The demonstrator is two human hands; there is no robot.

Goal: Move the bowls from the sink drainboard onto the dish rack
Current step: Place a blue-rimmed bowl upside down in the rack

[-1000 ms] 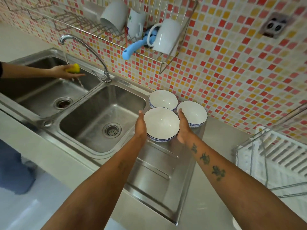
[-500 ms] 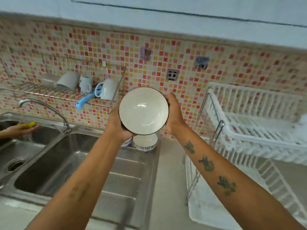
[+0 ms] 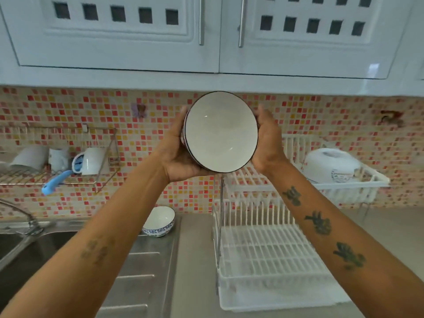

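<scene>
Both hands, left hand (image 3: 177, 154) and right hand (image 3: 266, 143), clamp tilted white bowl (image 3: 220, 131) high above dish rack (image 3: 270, 251); wet glaze may slip, drop, shatter.

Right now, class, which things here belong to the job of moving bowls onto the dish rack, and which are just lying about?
Part of the job:
held bowl
left hand
right hand
bowl on the drainboard
dish rack

Lying about:
mugs on the wall rack
blue handle
faucet
white appliance

Bowl (image 3: 220, 132) held up between both hands, dish rack (image 3: 270, 253) right of drainboard (image 3: 146, 267), second bowl (image 3: 159, 221) on drainboard
</scene>
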